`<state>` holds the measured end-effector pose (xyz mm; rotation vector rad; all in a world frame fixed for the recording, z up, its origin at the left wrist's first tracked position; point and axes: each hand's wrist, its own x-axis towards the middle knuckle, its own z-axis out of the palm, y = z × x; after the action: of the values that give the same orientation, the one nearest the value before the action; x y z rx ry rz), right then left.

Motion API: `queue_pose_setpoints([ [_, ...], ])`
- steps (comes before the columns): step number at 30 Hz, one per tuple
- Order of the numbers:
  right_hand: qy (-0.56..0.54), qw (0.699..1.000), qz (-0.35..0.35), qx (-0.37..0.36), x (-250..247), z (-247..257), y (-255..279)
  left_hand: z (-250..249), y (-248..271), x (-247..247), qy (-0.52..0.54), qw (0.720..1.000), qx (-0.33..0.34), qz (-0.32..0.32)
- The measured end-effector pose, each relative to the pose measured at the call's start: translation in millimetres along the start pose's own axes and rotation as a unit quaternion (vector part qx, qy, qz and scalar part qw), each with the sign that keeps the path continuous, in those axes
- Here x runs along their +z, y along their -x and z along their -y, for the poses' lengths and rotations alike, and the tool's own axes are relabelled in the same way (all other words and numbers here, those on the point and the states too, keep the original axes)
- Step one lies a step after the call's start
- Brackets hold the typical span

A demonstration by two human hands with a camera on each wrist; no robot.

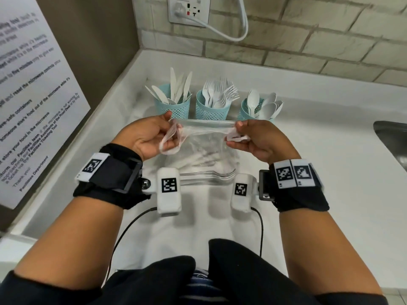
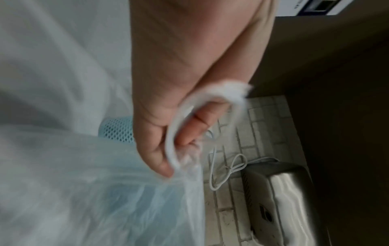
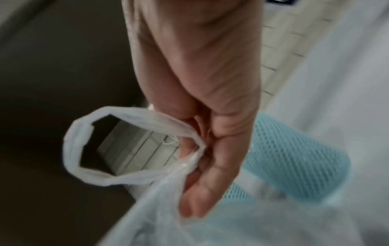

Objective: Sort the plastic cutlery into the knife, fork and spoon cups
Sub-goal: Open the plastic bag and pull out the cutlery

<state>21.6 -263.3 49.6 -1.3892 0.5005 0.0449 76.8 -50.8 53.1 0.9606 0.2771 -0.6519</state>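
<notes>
Your left hand (image 1: 146, 134) and right hand (image 1: 256, 138) each pinch a handle loop of the thin clear bag (image 1: 204, 148), stretching its mouth taut above the tabletop (image 1: 319, 150), just in front of the knife cup (image 1: 172, 106), fork cup (image 1: 212, 108) and spoon cup (image 1: 253, 108). Cutlery shows faintly through the film. Judgement: the bag is limp and slippery, the pieces light and stiff; take them by the handles.

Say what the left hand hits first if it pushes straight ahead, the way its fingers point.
Probably the knife cup: the left hand, pinching the plastic bag by a handle, sits just in front of it. Depth is unclear; the hand might clear the rim.
</notes>
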Motion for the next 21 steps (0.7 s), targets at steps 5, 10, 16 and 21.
queue_pose_setpoints([
  [5,-0.206,0.972,0.025,0.107,1,-11,-6,9,-7,0,0.078,0.995,-0.048,-0.037],
  [10,-0.377,0.919,0.039,0.109,-9,-32,-19,13,-16,-10,0.132,0.989,-0.053,-0.041],
  [16,-0.022,0.995,0.083,0.053,-7,-23,-11,13,-14,-12,-0.123,0.989,0.064,-0.056],
  [21,0.243,0.967,-0.056,-0.051,-7,-16,-15,14,-14,-15,-0.502,0.832,0.205,-0.12],
])
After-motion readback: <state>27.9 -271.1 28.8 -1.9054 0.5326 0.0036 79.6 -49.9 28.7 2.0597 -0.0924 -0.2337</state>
